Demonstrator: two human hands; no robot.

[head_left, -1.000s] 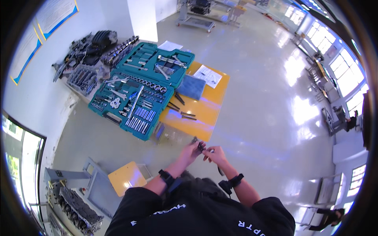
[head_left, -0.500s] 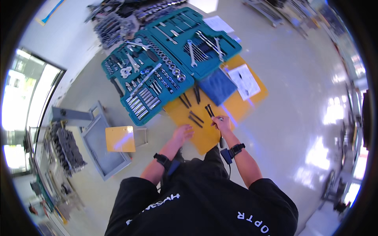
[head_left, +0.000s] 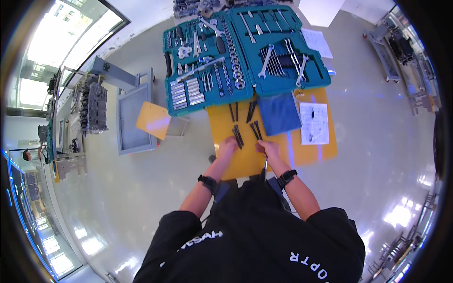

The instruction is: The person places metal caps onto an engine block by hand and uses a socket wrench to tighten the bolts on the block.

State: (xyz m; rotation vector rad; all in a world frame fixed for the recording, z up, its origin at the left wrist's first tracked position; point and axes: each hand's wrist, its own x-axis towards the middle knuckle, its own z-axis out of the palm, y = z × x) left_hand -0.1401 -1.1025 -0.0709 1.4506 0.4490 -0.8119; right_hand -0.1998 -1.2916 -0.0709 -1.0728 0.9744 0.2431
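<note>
Long dark bolts lie in pairs on the yellow tabletop [head_left: 226, 162]. My left hand [head_left: 227, 149] has its fingertips closed against the near left pair of bolts [head_left: 238, 137], which lie close together. To its right, my right hand [head_left: 270, 149] pinches the lower ends of another pair of bolts [head_left: 255, 129], whose shafts point away from me. Under the right wrist shows a thin tool with a black handle [head_left: 264, 173]; how it is supported is hidden. Farther away lie two more pairs, left bolts [head_left: 234, 112] and right bolts [head_left: 251, 111], next to the tool case.
An open green tool case [head_left: 214, 98] with sockets, ratchets and wrenches spans the table's far side. A blue folder [head_left: 279, 115] and a written sheet with a pen [head_left: 314, 132] lie at the right. A grey stand [head_left: 134, 120] and engine block [head_left: 96, 108] stand at the left.
My left hand has come forward to the near left bolts, and that pair now lies closer together. My right hand stays at its bolts. The view has turned.
</note>
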